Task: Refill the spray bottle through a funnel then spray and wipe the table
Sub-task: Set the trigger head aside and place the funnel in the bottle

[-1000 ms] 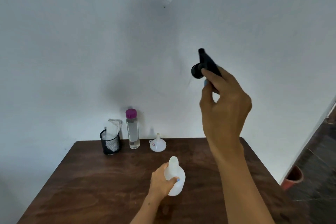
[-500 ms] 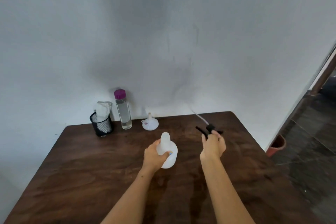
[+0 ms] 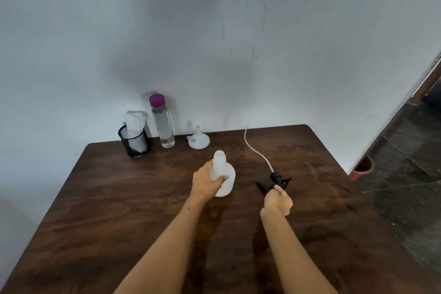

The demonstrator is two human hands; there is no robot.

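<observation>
Seen from the head camera, a brown wooden counter (image 3: pixel 119 210) stands against a pale wall, and both bare forearms reach over it. One white spray bottle (image 3: pixel 223 174) stands upright near the middle of the counter, its long axis vertical and its open neck pointing up, with no head on it. The left hand (image 3: pixel 206 182) wraps the bottle's left side; its fingers (image 3: pixel 223 178) curl round the front of the body and grip it.

To the right, apart from the bottle, one black spray head (image 3: pixel 274 182) lies on the counter. Its trigger and nozzle spread left and right, and its single thin dip tube (image 3: pixel 253 148) runs away from the person, curving up toward the back edge of the counter. The right hand (image 3: pixel 278 201) sits just on the near side of the spray head, fingers curled, their tips touching the black part; whether they pinch it or merely rest against it cannot be told.

Along the back edge, from left to right, stand one black mesh cup (image 3: pixel 134 142) with one white cloth (image 3: pixel 135 122) upright in it, one tall clear bottle (image 3: pixel 162 123) with a purple cap, upright, and one small white funnel (image 3: pixel 198 142) resting wide mouth down with its spout pointing up. The funnel is well apart from both hands. At the right, past the counter's edge, one reddish pot (image 3: pixel 362 170) sits on the dark floor (image 3: pixel 410 174).
</observation>
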